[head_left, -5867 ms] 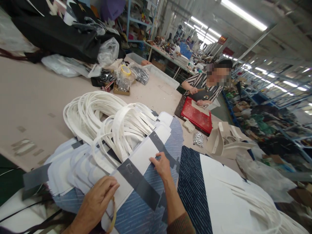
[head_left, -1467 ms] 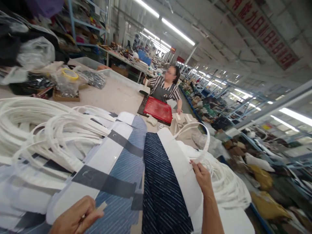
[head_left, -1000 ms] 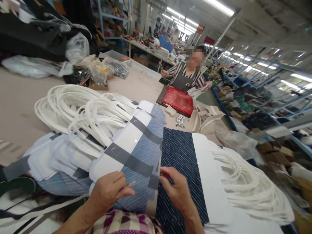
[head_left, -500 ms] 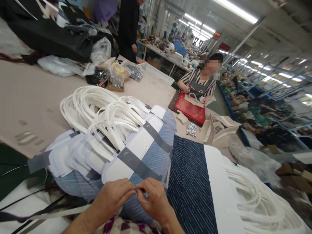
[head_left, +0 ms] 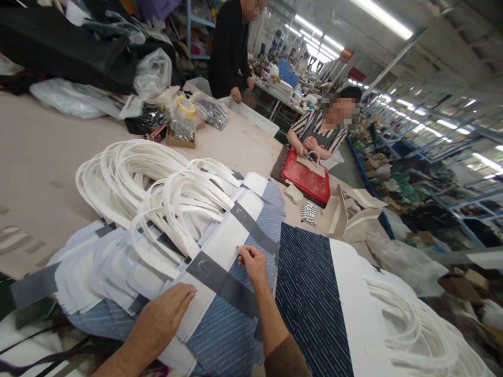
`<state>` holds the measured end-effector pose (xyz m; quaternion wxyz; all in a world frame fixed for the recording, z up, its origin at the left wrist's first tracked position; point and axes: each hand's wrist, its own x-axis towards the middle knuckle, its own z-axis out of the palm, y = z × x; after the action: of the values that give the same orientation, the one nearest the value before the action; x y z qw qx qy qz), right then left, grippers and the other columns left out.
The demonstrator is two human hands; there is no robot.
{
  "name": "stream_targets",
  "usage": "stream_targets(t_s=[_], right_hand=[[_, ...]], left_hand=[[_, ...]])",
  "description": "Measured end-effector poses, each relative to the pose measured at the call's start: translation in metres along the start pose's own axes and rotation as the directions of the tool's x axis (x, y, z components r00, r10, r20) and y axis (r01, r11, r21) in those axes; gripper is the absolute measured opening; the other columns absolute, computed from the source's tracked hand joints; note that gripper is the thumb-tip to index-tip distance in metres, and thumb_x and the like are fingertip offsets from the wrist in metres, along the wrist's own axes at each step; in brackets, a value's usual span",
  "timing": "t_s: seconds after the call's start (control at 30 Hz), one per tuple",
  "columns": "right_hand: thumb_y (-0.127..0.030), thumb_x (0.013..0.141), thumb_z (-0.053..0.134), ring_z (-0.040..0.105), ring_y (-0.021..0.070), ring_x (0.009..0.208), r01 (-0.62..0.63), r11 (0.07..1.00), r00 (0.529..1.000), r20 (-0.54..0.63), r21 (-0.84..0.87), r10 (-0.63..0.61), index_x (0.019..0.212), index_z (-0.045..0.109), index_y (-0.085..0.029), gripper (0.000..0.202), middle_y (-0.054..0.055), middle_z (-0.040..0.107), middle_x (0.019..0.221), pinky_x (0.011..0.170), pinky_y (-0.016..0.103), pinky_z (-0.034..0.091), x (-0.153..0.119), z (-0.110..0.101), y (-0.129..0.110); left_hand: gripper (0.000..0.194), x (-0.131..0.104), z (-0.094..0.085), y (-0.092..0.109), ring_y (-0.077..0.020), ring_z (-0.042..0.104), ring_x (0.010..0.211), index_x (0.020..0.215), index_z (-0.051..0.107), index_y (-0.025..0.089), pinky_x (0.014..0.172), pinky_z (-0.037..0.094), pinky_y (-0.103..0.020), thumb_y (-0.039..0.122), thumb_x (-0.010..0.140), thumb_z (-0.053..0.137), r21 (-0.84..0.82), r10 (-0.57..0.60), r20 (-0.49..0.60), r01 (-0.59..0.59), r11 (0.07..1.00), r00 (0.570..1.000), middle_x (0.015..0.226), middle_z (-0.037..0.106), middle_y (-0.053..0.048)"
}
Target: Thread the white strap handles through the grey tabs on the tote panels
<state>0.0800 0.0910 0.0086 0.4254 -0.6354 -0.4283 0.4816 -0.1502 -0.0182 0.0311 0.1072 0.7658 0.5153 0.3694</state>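
Overlapping blue patterned panels (head_left: 226, 335) with white top bands (head_left: 218, 235), grey straps and looped white handles (head_left: 129, 162) lie in a pile before me. My left hand (head_left: 168, 311) rests on the nearest panel's white band, its fingers held together, with nothing visible in them. Over the white band between two grey straps, my right hand (head_left: 251, 262) pinches at a tiny item by the fingertips, too small to name. To the right lies a stack of dark navy striped panels (head_left: 308, 293) with white bands and white handles (head_left: 416, 324).
Across the table (head_left: 243, 149), a person in a striped top (head_left: 334, 125) works over a red piece (head_left: 304, 178). Another person in black (head_left: 230, 50) stands beside a white bin (head_left: 255, 118). Small boxes, yellow tape (head_left: 186, 106) and plastic bags (head_left: 153, 73) lie at the back left.
My hands, earlier together at the panel's lower edge, have parted. The right went forward onto the white band, the left onto the nearest panel. The person in black shows more, both hands at the bin.
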Motion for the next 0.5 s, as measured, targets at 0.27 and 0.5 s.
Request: stream_targets(t_s=[0.27, 0.5], right_hand=[[-0.038, 0.074, 0.060, 0.060, 0.0146, 0.053, -0.008, 0.983, 1.000, 0.021, -0.185, 0.012, 0.084, 0.065, -0.017, 0.024, -0.004, 0.059, 0.056, 0.052, 0.024, 0.050, 0.014, 0.013, 0.008], [-0.039, 0.063, 0.079, 0.058, 0.0174, 0.045, -0.086, 0.918, 0.996, -0.036, -0.387, 0.078, 0.093, 0.055, -0.020, 0.043, -0.007, 0.056, 0.051, 0.050, 0.027, 0.044, 0.027, -0.013, 0.002]], left_hand=[[0.034, -0.011, 0.002, -0.021, -0.0154, 0.073, 0.080, 0.092, 0.067, 0.025, 0.079, 0.057, -0.022, 0.043, 0.102, 0.040, -0.052, -0.135, 0.061, 0.138, 0.989, 0.989, 0.086, 0.074, 0.001], [0.033, -0.011, -0.004, -0.016, -0.0145, 0.072, 0.081, 0.090, 0.067, 0.025, 0.077, 0.057, -0.020, 0.042, 0.101, 0.041, -0.114, -0.203, 0.073, 0.210, 0.971, 0.976, 0.087, 0.071, 0.000]])
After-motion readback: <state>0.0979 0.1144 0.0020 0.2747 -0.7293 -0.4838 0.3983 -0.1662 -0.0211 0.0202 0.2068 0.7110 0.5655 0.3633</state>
